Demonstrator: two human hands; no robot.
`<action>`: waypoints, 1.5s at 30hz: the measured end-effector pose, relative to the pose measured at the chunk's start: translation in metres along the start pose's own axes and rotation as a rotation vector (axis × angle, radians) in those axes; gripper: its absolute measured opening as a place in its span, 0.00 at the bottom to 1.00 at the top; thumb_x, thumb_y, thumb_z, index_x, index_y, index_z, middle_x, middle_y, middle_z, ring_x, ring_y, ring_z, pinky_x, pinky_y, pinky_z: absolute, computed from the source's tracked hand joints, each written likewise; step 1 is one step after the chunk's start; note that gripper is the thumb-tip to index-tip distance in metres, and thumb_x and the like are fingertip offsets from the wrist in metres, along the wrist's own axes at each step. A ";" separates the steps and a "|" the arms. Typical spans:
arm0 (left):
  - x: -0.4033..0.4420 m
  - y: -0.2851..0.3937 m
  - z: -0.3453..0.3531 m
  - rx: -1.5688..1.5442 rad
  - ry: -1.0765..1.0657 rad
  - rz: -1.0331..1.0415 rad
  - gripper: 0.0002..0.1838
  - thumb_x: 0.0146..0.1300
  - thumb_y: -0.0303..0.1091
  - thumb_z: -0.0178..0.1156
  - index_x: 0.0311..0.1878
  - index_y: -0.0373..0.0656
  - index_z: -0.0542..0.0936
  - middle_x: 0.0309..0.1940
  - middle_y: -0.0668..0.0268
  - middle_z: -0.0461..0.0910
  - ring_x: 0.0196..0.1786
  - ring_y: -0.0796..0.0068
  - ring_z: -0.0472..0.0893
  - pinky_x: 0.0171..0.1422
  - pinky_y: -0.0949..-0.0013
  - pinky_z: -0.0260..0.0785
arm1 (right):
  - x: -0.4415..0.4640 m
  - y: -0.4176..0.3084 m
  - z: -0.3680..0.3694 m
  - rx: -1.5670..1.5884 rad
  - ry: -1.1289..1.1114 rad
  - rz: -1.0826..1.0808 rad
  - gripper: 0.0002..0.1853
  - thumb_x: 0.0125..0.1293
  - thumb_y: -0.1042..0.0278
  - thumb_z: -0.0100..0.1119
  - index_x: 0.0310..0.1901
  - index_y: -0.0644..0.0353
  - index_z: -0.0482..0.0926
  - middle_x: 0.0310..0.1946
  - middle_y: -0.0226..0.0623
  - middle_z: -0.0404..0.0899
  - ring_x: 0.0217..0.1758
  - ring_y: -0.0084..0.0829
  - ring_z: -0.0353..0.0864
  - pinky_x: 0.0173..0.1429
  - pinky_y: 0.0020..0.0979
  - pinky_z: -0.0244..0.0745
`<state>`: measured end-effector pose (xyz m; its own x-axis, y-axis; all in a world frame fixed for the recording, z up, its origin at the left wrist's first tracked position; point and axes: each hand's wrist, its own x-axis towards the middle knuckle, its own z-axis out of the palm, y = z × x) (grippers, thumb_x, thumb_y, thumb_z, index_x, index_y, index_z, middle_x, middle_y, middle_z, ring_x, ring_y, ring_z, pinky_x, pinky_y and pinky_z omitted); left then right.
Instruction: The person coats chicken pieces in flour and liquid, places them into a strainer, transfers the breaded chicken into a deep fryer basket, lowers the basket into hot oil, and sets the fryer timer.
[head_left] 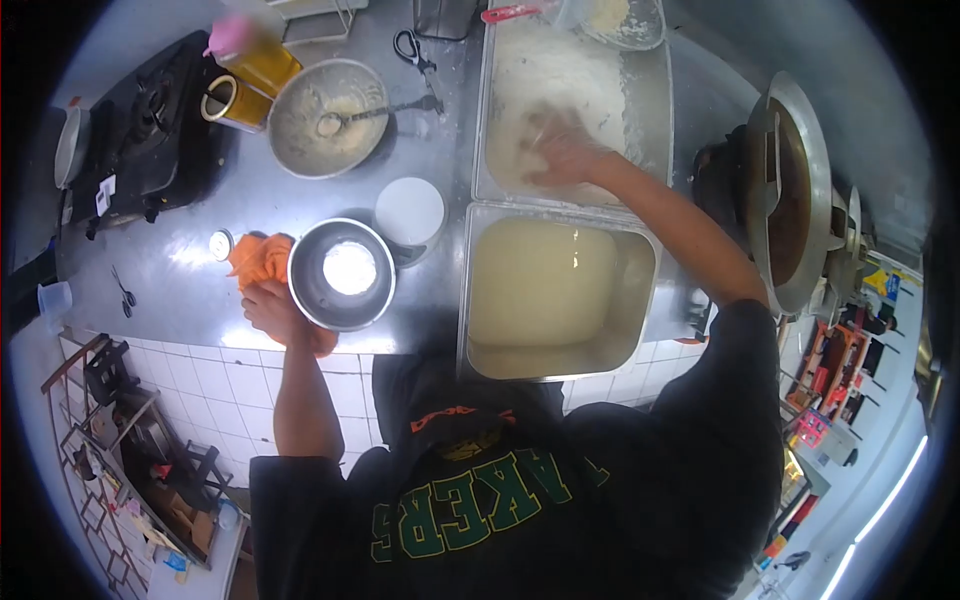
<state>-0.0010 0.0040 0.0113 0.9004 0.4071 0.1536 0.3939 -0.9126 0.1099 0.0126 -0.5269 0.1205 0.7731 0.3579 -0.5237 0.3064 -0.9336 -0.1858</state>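
Note:
My right hand (562, 148) is over the white flour in a rectangular metal tray (655, 120), its fingers apart and partly blurred by motion. Flour dusts the fingers. At the counter's front edge, my left hand (272, 308) grips an orange cloth (262, 258) with curled fingers. The cloth lies against a round metal bowl (302, 268), whose bottom shines brightly. A second deep metal tray (640, 290), holding a pale yellowish liquid batter (540, 280), adjoins the flour tray on the near side.
A batter-smeared bowl (285, 140) with a ladle (332, 124) stands farther back. Nearby are a white round lid (410, 210), scissors (412, 50) and an oil container (265, 65). A black stove (150, 110) sits left. A large wok (820, 190) stands right.

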 end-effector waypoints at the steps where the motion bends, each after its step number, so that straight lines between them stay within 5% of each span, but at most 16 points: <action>1: 0.000 0.000 0.001 -0.025 -0.002 -0.014 0.24 0.71 0.52 0.40 0.44 0.36 0.71 0.41 0.46 0.75 0.44 0.42 0.76 0.48 0.42 0.69 | 0.003 0.014 0.003 0.016 0.021 0.141 0.39 0.64 0.35 0.53 0.68 0.56 0.70 0.65 0.58 0.71 0.70 0.54 0.68 0.75 0.56 0.55; 6: -0.001 -0.001 -0.003 -0.064 0.010 0.009 0.25 0.71 0.52 0.39 0.45 0.37 0.71 0.41 0.47 0.74 0.46 0.43 0.75 0.49 0.42 0.67 | 0.029 -0.010 0.050 -0.008 0.311 0.462 0.47 0.63 0.37 0.57 0.76 0.56 0.56 0.66 0.61 0.69 0.74 0.55 0.63 0.77 0.52 0.52; 8: -0.002 0.002 -0.006 -0.048 -0.019 -0.005 0.24 0.71 0.52 0.39 0.45 0.37 0.71 0.41 0.48 0.73 0.46 0.44 0.75 0.49 0.43 0.67 | 0.023 -0.038 0.006 0.339 -0.155 0.448 0.42 0.62 0.40 0.57 0.74 0.54 0.61 0.69 0.63 0.65 0.74 0.56 0.63 0.75 0.46 0.60; 9: -0.003 0.006 -0.010 -0.051 -0.034 -0.030 0.24 0.71 0.52 0.38 0.45 0.37 0.71 0.41 0.48 0.74 0.46 0.44 0.75 0.49 0.43 0.68 | 0.023 -0.031 0.014 0.344 -0.147 0.461 0.42 0.62 0.40 0.57 0.74 0.54 0.61 0.69 0.63 0.65 0.74 0.56 0.63 0.75 0.46 0.60; 14: -0.005 0.006 -0.009 -0.050 -0.046 -0.024 0.24 0.72 0.51 0.37 0.45 0.37 0.71 0.42 0.48 0.74 0.46 0.44 0.76 0.48 0.43 0.68 | 0.020 0.051 0.025 0.615 -0.157 -0.111 0.44 0.64 0.45 0.59 0.73 0.67 0.58 0.66 0.62 0.69 0.68 0.53 0.73 0.71 0.41 0.67; 19: -0.004 -0.001 -0.002 -0.004 0.016 0.009 0.23 0.72 0.49 0.38 0.44 0.36 0.71 0.39 0.48 0.74 0.43 0.44 0.76 0.44 0.44 0.70 | 0.010 0.055 0.039 0.397 -0.007 0.619 0.43 0.60 0.42 0.61 0.70 0.64 0.64 0.62 0.61 0.74 0.63 0.55 0.76 0.68 0.41 0.70; 22: -0.003 0.004 -0.004 -0.022 0.005 -0.003 0.24 0.72 0.50 0.38 0.45 0.37 0.71 0.41 0.48 0.74 0.43 0.43 0.76 0.46 0.43 0.69 | 0.013 -0.010 -0.006 0.288 -0.326 0.388 0.45 0.58 0.40 0.63 0.68 0.69 0.67 0.62 0.62 0.73 0.64 0.54 0.76 0.68 0.40 0.69; 23: -0.005 0.006 -0.008 -0.040 0.007 0.004 0.23 0.72 0.50 0.38 0.45 0.37 0.71 0.40 0.47 0.74 0.43 0.43 0.76 0.46 0.43 0.69 | 0.019 -0.004 0.012 0.291 -0.322 0.390 0.45 0.58 0.40 0.63 0.68 0.69 0.67 0.62 0.62 0.73 0.64 0.54 0.76 0.68 0.40 0.69; 25: -0.006 0.011 -0.010 -0.044 0.008 -0.001 0.23 0.72 0.50 0.38 0.44 0.37 0.71 0.40 0.48 0.74 0.43 0.43 0.76 0.46 0.43 0.69 | 0.048 0.024 0.058 0.479 0.112 0.064 0.39 0.57 0.45 0.64 0.62 0.70 0.74 0.63 0.59 0.73 0.65 0.51 0.76 0.68 0.40 0.69; 29: -0.004 0.004 -0.003 -0.063 0.019 -0.013 0.24 0.72 0.52 0.37 0.43 0.37 0.70 0.40 0.48 0.74 0.43 0.43 0.76 0.45 0.42 0.69 | 0.059 0.060 0.004 0.551 0.161 0.002 0.32 0.57 0.51 0.63 0.55 0.72 0.78 0.62 0.58 0.75 0.64 0.52 0.76 0.67 0.42 0.69; 31: -0.004 0.001 -0.003 -0.050 0.014 -0.016 0.25 0.72 0.52 0.37 0.43 0.37 0.71 0.40 0.48 0.74 0.43 0.43 0.76 0.46 0.42 0.68 | 0.075 0.069 0.022 0.406 0.338 0.114 0.31 0.67 0.47 0.55 0.57 0.71 0.76 0.60 0.60 0.75 0.68 0.51 0.71 0.73 0.43 0.62; 34: 0.000 0.008 -0.003 -0.069 -0.001 -0.025 0.26 0.71 0.54 0.37 0.44 0.37 0.71 0.40 0.47 0.74 0.44 0.42 0.76 0.47 0.41 0.68 | 0.048 -0.013 -0.004 0.590 0.020 0.094 0.33 0.66 0.43 0.55 0.61 0.66 0.74 0.60 0.62 0.74 0.68 0.52 0.72 0.73 0.44 0.62; 36: -0.003 0.003 -0.007 -0.072 -0.026 -0.050 0.27 0.71 0.54 0.37 0.44 0.37 0.71 0.40 0.46 0.74 0.44 0.41 0.76 0.47 0.41 0.68 | 0.046 -0.026 0.014 0.334 -0.219 0.188 0.34 0.65 0.41 0.56 0.63 0.61 0.74 0.65 0.62 0.70 0.70 0.53 0.68 0.75 0.46 0.59; 40: -0.003 0.003 -0.006 -0.051 -0.030 -0.029 0.27 0.72 0.54 0.36 0.46 0.36 0.71 0.42 0.46 0.74 0.45 0.41 0.76 0.48 0.41 0.68 | -0.009 0.006 0.018 -0.046 0.020 0.099 0.38 0.64 0.39 0.58 0.69 0.57 0.68 0.69 0.60 0.64 0.74 0.56 0.62 0.77 0.47 0.56; 42: -0.002 0.005 -0.007 -0.075 -0.028 -0.042 0.26 0.72 0.53 0.37 0.46 0.36 0.71 0.42 0.46 0.74 0.46 0.41 0.76 0.49 0.41 0.68 | -0.016 0.031 0.033 0.330 0.120 0.339 0.42 0.58 0.40 0.62 0.72 0.50 0.66 0.71 0.58 0.64 0.73 0.52 0.65 0.76 0.43 0.58; 45: 0.000 0.005 -0.002 -0.058 -0.022 -0.047 0.25 0.72 0.53 0.38 0.47 0.37 0.71 0.42 0.46 0.74 0.46 0.42 0.76 0.49 0.42 0.69 | -0.001 0.001 0.040 0.368 0.088 0.445 0.46 0.59 0.37 0.61 0.73 0.57 0.63 0.68 0.59 0.68 0.71 0.52 0.69 0.74 0.43 0.63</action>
<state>0.0009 -0.0002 0.0143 0.8854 0.4476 0.1253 0.4247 -0.8886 0.1733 -0.0100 -0.5289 0.0870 0.8314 -0.0852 -0.5491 -0.2598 -0.9331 -0.2487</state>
